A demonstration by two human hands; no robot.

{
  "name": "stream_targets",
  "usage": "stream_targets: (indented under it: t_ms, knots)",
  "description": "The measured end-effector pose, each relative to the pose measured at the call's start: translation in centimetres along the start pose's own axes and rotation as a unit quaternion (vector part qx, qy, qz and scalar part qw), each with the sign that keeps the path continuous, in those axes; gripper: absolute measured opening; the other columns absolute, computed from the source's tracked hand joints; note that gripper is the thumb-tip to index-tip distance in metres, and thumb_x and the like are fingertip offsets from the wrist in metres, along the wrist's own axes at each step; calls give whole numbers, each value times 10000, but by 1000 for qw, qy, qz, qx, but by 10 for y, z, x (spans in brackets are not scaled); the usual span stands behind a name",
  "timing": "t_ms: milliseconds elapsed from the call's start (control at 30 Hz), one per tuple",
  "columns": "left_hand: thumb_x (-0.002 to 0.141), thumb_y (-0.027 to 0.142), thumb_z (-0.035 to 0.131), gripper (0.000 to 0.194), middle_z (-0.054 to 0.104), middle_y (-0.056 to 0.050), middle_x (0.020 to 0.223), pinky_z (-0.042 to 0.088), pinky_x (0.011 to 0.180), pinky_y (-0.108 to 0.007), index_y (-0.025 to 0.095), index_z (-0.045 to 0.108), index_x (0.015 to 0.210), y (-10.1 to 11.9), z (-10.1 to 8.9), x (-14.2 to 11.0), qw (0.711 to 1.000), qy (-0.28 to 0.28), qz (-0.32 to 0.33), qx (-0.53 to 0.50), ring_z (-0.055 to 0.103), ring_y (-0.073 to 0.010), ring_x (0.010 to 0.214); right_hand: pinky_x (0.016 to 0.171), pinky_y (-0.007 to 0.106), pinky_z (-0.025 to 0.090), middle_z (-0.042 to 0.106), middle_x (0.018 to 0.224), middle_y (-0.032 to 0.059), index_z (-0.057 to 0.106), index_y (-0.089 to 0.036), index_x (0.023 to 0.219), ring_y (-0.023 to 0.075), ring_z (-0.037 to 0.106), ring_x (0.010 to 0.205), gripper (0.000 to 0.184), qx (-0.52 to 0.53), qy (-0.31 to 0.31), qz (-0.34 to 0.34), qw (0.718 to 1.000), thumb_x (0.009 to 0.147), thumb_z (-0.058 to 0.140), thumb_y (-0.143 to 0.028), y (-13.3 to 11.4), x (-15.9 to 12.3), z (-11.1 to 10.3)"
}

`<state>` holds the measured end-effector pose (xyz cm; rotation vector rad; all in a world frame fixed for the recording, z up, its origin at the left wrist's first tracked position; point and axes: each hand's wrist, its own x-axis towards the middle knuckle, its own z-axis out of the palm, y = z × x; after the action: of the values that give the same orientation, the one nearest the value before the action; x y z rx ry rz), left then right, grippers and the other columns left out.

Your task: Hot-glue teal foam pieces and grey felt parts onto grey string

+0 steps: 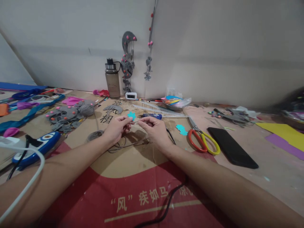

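Observation:
My left hand point(117, 129) is closed in a pinch at a small turquoise star-shaped cutout point(131, 116), which shows at its fingertips. Just to the right, my right hand point(155, 130) pinches a thin strand point(136, 122) that spans the small gap between the two hands; its exact kind is hard to make out. Below the hands, loose grey cord point(125, 146) lies on the cardboard, leading toward a small grey yarn ball point(94, 135) by my left wrist. More turquoise cutouts point(181, 129) rest to the right of my right hand.
Scissors point(203, 141) with red and yellow handles and a black phone point(231, 147) lie at right. Behind are a glue tube point(152, 116), a bottle point(112, 79) and a small clock point(130, 96). Grey felt pieces point(64, 115) and a blue glue gun point(39, 148) lie left.

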<state>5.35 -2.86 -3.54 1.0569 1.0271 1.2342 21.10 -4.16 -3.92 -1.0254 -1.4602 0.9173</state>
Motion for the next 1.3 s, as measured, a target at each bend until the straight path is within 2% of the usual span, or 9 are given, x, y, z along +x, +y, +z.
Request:
stream_targets:
  t_ms: [133, 333, 400, 533, 667, 733, 933, 1167, 1300]
  knots:
    - [697, 329, 710, 242, 578, 7, 589, 332, 406, -151, 127, 578, 685, -2, 2, -4, 998, -52, 19, 34, 472, -41, 457, 510, 234, 256, 441, 559, -45, 676, -173, 786, 90, 323, 530, 281, -2, 15, 6, 1000, 706, 650, -441, 7, 3, -1]
    - [720, 389, 689, 262, 573, 16, 563, 281, 369, -159, 143, 609, 762, -6, 1, -7, 992, -87, -3, 91, 449, -36, 397, 498, 223, 248, 383, 551, -64, 647, -157, 792, 81, 306, 524, 287, -15, 32, 16, 999, 707, 650, -431, 11, 4, -2]
    - [719, 399, 689, 268, 587, 14, 578, 278, 366, -159, 150, 614, 783, -7, 1, -7, 991, -95, -4, 95, 452, -37, 396, 504, 222, 272, 426, 559, -58, 647, -154, 814, 84, 341, 526, 296, -16, 37, 22, 999, 703, 651, -429, 11, 5, -2]
    - [722, 400, 684, 273, 595, 9, 585, 277, 363, -156, 146, 630, 804, -6, 1, -7, 988, -111, -6, 106, 451, -38, 397, 589, 229, 366, 610, 697, 6, 670, -148, 800, 103, 481, 605, 269, 9, 10, 22, 1000, 724, 626, -402, 11, 5, -3]
    - [713, 340, 695, 260, 655, -32, 735, 399, 465, -164, 146, 635, 876, -5, 2, -7, 990, -130, 17, 45, 560, -73, 551, 549, 228, 344, 597, 647, 0, 678, -148, 785, 103, 459, 566, 272, -17, 35, 32, 999, 718, 624, -406, 12, 6, -4]
    - [727, 363, 679, 273, 667, -48, 793, 428, 502, -178, 149, 633, 891, -5, 2, -6, 991, -134, 19, 24, 585, -89, 605, 534, 228, 335, 581, 627, -6, 675, -150, 780, 101, 439, 548, 274, -26, 46, 30, 998, 721, 617, -411, 12, 6, -3]
    - [724, 433, 668, 303, 629, -17, 617, 338, 399, -178, 140, 643, 794, -4, 2, -6, 987, -79, 27, 137, 473, -55, 415, 545, 233, 333, 570, 629, -11, 666, -154, 771, 106, 433, 565, 271, -60, 28, 9, 998, 747, 592, -414, 9, 3, -3]
    - [753, 436, 622, 282, 612, 11, 661, 273, 342, -178, 161, 605, 813, -2, -13, 9, 975, 62, 112, 182, 418, -40, 368, 657, 251, 365, 612, 726, -1, 646, -166, 759, 123, 512, 692, 239, -83, -27, 10, 996, 810, 495, -344, 10, 4, -2]
    - [759, 396, 614, 240, 618, -1, 654, 335, 368, -186, 159, 572, 757, 2, -32, 27, 969, 44, 144, 196, 482, -66, 414, 488, 222, 270, 440, 548, -59, 629, -177, 787, 78, 368, 496, 200, 31, -99, 84, 991, 796, 531, -351, -7, 2, -1]
